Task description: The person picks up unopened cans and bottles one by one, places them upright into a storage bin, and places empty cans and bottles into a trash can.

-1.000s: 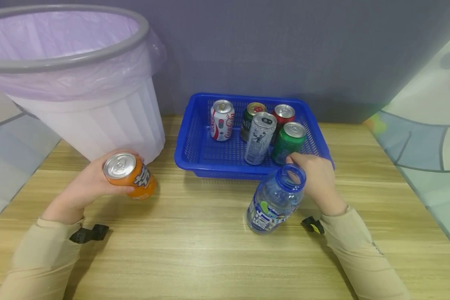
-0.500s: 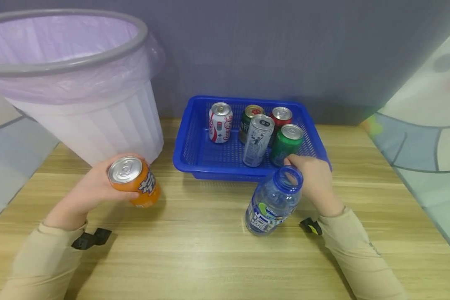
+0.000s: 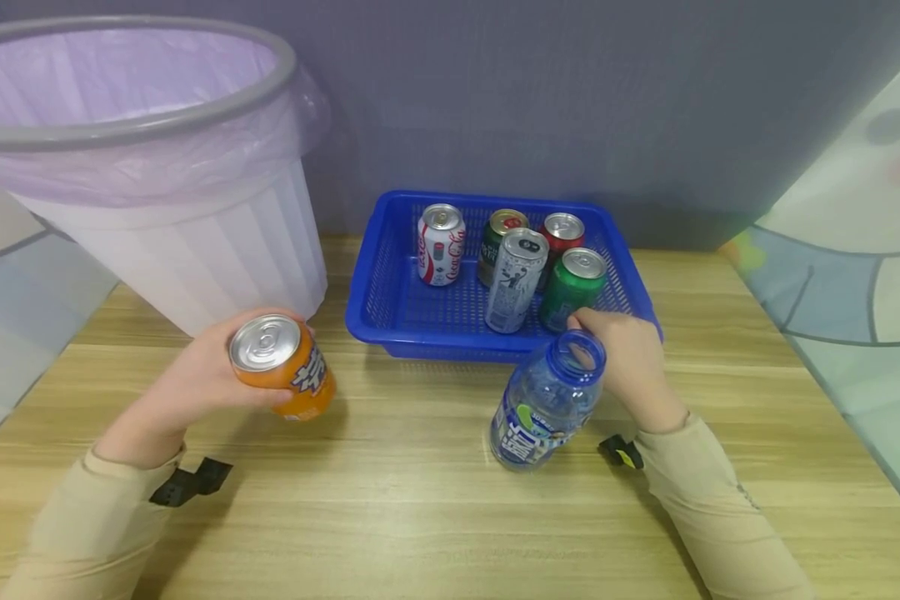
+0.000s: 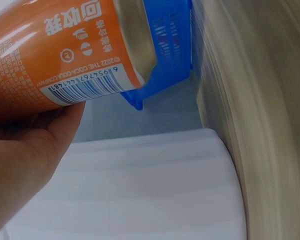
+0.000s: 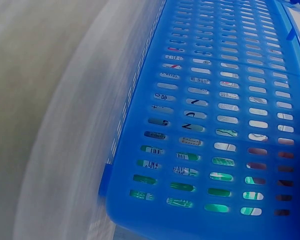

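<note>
In the head view my left hand [image 3: 198, 375] grips an orange soda can [image 3: 296, 379] round its side, silver top up and leaning, in front of the white bin. The left wrist view shows the barcode on the can [image 4: 55, 55] above the thumb. My right hand [image 3: 630, 358] holds the front rim of the blue plastic basket [image 3: 412, 337] near its right corner; most of its fingers are hidden. A lidless clear bottle with a blue mouth [image 3: 543, 408] stands on the table, overlapping that hand. Only the slotted wall of the basket [image 5: 210, 120] fills the right wrist view.
The white bin [image 3: 217, 258], lined with a purple bag, stands at the left. Inside the basket are several cans: a white Coca-Cola can [image 3: 441, 246], a grey can [image 3: 516, 283], a green can [image 3: 572, 292] and others. A dark panel [image 3: 532, 100] rises behind.
My left hand has carried the orange can a little to the right and toward me. My right hand, the basket and the bottle keep their places.
</note>
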Demonstrator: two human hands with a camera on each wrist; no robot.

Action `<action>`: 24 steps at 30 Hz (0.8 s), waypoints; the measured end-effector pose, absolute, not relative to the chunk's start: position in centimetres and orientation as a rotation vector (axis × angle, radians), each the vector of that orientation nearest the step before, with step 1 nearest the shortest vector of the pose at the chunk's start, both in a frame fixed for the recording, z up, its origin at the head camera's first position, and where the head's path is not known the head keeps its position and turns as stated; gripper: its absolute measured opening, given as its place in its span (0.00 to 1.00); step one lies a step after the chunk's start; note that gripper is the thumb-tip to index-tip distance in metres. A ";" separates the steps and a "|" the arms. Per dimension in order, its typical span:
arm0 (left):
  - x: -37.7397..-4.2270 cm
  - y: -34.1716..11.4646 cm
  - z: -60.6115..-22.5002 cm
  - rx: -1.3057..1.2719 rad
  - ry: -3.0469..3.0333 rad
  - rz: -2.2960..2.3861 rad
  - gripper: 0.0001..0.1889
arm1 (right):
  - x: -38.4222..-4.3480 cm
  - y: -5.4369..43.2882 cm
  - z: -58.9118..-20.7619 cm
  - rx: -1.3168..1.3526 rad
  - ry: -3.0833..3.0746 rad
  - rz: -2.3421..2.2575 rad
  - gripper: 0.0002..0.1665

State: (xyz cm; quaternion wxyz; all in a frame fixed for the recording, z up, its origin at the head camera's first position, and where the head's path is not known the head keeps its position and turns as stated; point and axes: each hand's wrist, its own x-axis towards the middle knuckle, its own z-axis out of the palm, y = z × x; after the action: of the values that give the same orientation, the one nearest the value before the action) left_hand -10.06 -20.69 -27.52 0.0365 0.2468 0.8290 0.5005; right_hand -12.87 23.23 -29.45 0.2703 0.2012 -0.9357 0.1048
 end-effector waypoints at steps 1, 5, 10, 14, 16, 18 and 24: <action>-10.0 -20.6 -27.5 0.765 2.543 1.544 0.34 | -12.9 23.2 -29.5 0.543 -2.518 0.280 0.11; -9.9 -20.2 -27.4 0.786 2.515 1.584 0.34 | -12.9 23.2 -29.5 0.547 -2.511 0.283 0.11; -10.0 -19.8 -27.4 0.835 2.493 1.616 0.35 | -12.8 23.2 -29.4 0.553 -2.511 0.298 0.11; -10.1 -19.2 -27.2 0.832 2.530 1.594 0.35 | -12.9 23.2 -29.4 0.555 -2.506 0.300 0.11; -10.1 -18.8 -27.0 0.831 2.531 1.598 0.36 | -12.9 23.2 -29.4 0.550 -2.507 0.298 0.11; -10.2 -18.5 -26.9 0.835 2.510 1.620 0.36 | -12.9 23.2 -29.4 0.543 -2.512 0.296 0.11; -10.4 -17.4 -26.6 0.909 2.417 1.673 0.35 | -12.8 23.2 -29.3 0.536 -2.520 0.293 0.10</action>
State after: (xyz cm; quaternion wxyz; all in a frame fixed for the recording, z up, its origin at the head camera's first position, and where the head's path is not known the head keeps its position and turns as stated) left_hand -10.41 -17.37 -26.59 0.0325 0.2954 0.7852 0.5433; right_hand -12.80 23.17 -29.32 0.2708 0.1990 -0.9356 0.1086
